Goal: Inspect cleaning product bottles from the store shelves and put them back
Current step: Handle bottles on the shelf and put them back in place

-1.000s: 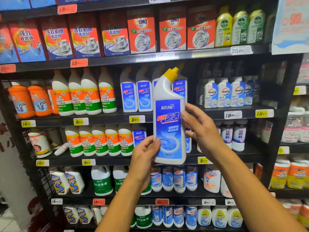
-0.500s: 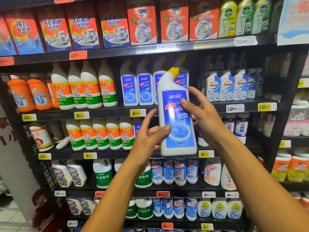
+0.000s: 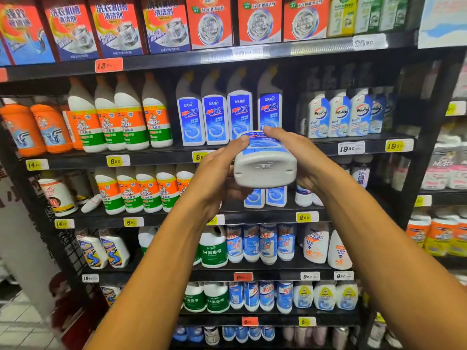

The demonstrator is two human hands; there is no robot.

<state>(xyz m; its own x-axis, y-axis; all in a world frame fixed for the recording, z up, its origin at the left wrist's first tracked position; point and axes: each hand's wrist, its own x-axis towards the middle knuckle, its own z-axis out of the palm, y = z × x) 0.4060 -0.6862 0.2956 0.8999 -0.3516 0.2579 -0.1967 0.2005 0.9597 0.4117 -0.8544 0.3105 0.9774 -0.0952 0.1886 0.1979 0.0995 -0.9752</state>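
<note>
While both hands, left (image 3: 214, 173) and right (image 3: 298, 157), gripped it, the bottle (image 3: 265, 168) showed its white base (blue label above); stocked black shelves (image 3: 252, 56) stood behind.

I count four white angled-neck bottles with blue labels (image 3: 214, 120) standing together on the shelf ahead of me, plus one more of that kind (image 3: 265, 162) tipped base-first toward me. Left of them stand four white bottles with orange-and-green labels (image 3: 131, 122). Right of them stand three white bottles marked Walch (image 3: 341, 117).
</note>
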